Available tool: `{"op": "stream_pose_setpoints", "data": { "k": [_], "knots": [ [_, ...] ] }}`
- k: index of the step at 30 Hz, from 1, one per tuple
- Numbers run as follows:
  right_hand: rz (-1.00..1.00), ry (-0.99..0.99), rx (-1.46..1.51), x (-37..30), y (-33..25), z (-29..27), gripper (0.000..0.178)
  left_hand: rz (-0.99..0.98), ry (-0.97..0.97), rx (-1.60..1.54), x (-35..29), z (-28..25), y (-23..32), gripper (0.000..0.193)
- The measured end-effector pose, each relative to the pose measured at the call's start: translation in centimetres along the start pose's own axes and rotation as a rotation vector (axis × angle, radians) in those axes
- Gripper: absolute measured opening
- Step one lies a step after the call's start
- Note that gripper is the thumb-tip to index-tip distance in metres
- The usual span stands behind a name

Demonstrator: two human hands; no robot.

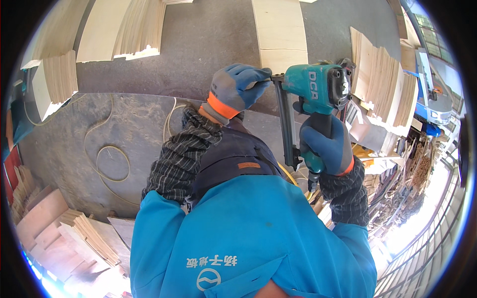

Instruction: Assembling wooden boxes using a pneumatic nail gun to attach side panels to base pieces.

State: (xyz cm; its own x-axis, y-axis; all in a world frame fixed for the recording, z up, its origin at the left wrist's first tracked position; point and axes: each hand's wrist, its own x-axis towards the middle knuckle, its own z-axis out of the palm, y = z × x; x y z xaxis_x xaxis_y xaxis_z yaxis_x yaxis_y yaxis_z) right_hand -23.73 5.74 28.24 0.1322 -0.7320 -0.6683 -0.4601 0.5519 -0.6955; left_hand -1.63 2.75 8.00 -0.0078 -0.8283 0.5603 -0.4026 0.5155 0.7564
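Observation:
A teal pneumatic staple gun (pixel 310 84) with a long black magazine is held up in front of me at the right. My right hand (pixel 328 144), in a blue-grey glove with an orange cuff, wraps round its handle. At the gun's front end, my left hand (pixel 238 92) in a matching glove has its thumb and fingers brought together on the nose. Whether a small piece sits between those fingertips is hidden. Just beyond the gun, a pale wooden board (pixel 280 37) lies on the dark work surface (pixel 208 44).
Stacks of thin wooden boards stand at the far left (pixel 141 30), at the left (pixel 60 77) and at the right (pixel 377 74). A thin hose (pixel 113 164) coils on the grey floor. More loose boards (pixel 82 238) lie behind at the lower left. Wood scraps (pixel 415 169) pile up at the right.

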Motion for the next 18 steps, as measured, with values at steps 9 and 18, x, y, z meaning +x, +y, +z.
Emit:
{"op": "stream_pose_setpoints", "data": {
  "k": [9, 18],
  "knots": [
    [-0.005, 0.017, -0.028, -0.13, -0.11, 0.15, 0.025, -0.006, -0.016, -0.005, 0.01, 0.04, -0.09, 0.023],
    [-0.004, 0.007, 0.004, -0.33, -0.51, 0.22, 0.046, -0.003, -0.008, -0.014, 0.06, 0.21, -0.04, 0.02]
  ]
}}
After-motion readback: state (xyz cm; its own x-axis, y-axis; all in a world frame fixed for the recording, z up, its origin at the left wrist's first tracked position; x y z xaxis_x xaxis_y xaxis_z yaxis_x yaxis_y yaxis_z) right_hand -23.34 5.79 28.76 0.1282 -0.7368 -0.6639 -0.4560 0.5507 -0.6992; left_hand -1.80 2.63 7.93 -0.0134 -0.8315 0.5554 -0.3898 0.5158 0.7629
